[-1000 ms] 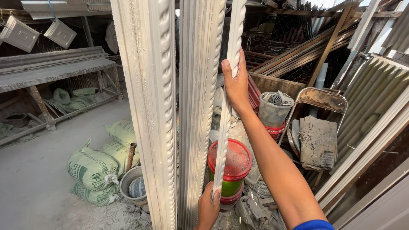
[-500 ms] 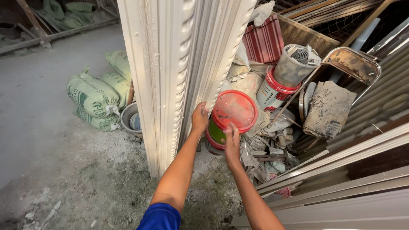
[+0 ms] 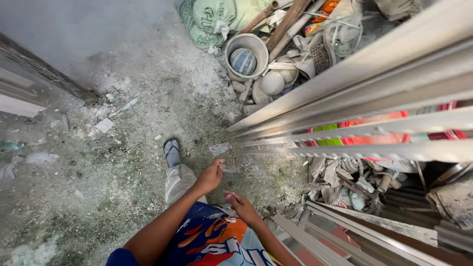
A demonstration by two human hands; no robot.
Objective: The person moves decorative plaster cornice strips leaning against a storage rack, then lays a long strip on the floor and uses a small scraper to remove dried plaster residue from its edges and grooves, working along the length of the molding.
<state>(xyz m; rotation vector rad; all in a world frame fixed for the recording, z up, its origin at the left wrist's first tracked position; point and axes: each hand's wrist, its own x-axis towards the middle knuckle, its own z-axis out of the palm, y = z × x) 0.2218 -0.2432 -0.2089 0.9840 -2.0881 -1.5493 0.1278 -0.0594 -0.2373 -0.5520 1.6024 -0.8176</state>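
Head view: we look straight down at our two hands over a dusty grey floor point(image 3: 123, 162).
Mouldings: long pale plaster mouldings point(image 3: 354, 130) lean together, their feet on the floor just ahead of our hands; we count about four strips, one with a beaded edge. They are off-white, ribbed and dusty.
Left hand: our left hand point(image 3: 211, 176) is just short of the mouldings' feet, fingers curled together on a small pale scrap point(image 3: 228, 170); we cannot tell what the scrap is.
Right hand: our right hand point(image 3: 241, 203) is beside the left and nearer to us than the mouldings' feet, palm up, fingers loosely apart, holding nothing.
Foot: one sandalled foot point(image 3: 172, 152) stands left of the mouldings' feet.
Bucket: one round grey bucket point(image 3: 246, 51) sits beyond the mouldings, with a striped ball-like thing inside.
Sacks: two green woven sacks point(image 3: 214, 19) lie beyond the bucket, bulging; their printing is too small to make out.
Red container: red and green show through the gaps between the mouldings point(image 3: 374, 140); we cannot tell their shape.
Rubble: grey rags and broken pieces point(image 3: 354, 182) lie heaped right of the mouldings' feet.
Frames: pale metal strips point(image 3: 345, 231) lie right of our right hand.
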